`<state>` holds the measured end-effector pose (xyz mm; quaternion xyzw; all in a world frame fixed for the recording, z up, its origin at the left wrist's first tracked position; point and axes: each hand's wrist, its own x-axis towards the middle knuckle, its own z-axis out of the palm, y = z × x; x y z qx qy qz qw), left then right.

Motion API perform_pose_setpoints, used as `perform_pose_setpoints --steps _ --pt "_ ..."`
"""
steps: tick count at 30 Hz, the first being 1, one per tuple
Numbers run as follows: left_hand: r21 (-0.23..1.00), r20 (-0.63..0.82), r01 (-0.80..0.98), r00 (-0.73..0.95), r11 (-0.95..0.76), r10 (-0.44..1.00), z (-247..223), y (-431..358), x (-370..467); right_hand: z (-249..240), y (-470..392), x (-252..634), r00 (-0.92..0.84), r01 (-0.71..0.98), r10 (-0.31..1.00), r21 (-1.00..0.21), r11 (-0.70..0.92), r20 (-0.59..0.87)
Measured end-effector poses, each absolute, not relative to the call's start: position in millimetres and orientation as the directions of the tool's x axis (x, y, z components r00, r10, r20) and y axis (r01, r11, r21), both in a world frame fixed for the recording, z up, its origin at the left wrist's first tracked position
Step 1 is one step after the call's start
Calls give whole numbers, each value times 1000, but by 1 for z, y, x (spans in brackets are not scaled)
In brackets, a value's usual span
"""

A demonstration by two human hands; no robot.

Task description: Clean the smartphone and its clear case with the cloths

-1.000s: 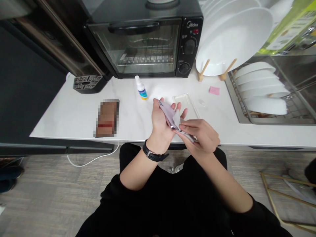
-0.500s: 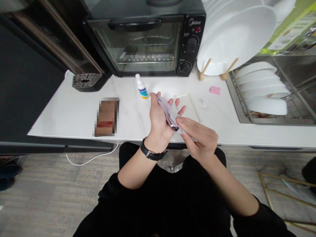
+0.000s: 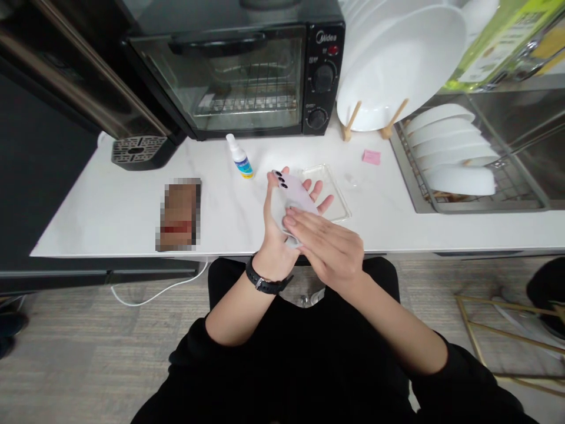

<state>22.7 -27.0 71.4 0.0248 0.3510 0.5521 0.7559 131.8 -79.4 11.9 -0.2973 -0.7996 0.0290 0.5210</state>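
A pale pink smartphone (image 3: 304,195) lies back side up on my left hand (image 3: 273,253), its camera lenses at the far upper corner. The left palm and thumb support it, with several fingertips sticking out beyond its right edge. My right hand (image 3: 338,247) presses a thin whitish cloth (image 3: 292,241) against the lower part of the phone's back; the fingers cover much of the cloth. Just behind the hands, a clear phone case (image 3: 343,203) rests on the white counter. A small white spray bottle (image 3: 241,158) with a blue and yellow label stands behind and left of the phone.
A toaster oven (image 3: 229,82) stands at the back of the counter (image 3: 110,218). On the left lies a pixelated brown item (image 3: 179,215). White plates (image 3: 401,65), a pink slip (image 3: 371,156) and a dish rack in the sink (image 3: 410,194) are to the right.
The phone has turned from edge-on to show its back and lenses. My right hand has shifted left and lies flatter over it with the cloth. The camera view has moved slightly right.
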Motion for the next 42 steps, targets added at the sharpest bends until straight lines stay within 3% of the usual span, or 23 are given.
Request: perform_pose_setpoints --steps 3,6,9,11,14,17,20,24,26,28,31,35,38,42 --pt "489 -495 -829 -8 271 869 76 -21 22 6 -79 138 -234 557 530 -334 760 815" --pt "520 -505 -813 -45 262 862 78 -18 21 2 -77 145 -211 606 550 -333 722 808" --pt "543 -477 -804 -59 242 877 75 -23 18 6 -71 148 -97 605 622 -450 657 777" --pt "596 -377 -782 -73 181 924 70 -29 14 9 -65 149 112 520 724 -661 541 680" --pt "717 -195 -695 -118 59 974 57 -35 4 8 -55 150 320 168 871 -927 336 374" --pt "831 -71 -556 -165 -33 984 43 -34 -7 2 -48 151 254 -80 957 -983 167 142" --pt "899 -12 -434 -174 -66 985 37 -35 -15 0 -46 155 254 -27 958 -989 146 134" --pt "918 -15 -392 -189 -62 982 40 -41 -16 4 -46 158 432 313 799 -901 302 418" --pt "921 -22 -385 -203 -60 979 40 -43 -12 4 -47 154 337 491 727 -771 406 598" --pt "922 -27 -384 -200 -53 979 38 -43 -7 3 -48 147 145 632 710 -617 470 689" --pt "914 -12 -402 -172 -59 985 31 -36 1 3 -51 132 -104 768 748 -425 479 655" --pt "898 53 -417 -215 -141 975 32 -22 0 12 -56 126 -327 791 730 -248 559 600" --pt "897 -65 -442 -173 -19 983 39 -14 -11 15 -62 139 -367 796 718 -199 572 592" --pt "872 -241 -438 2 218 971 44 -11 -22 14 -65 156 -347 815 768 -232 531 538"
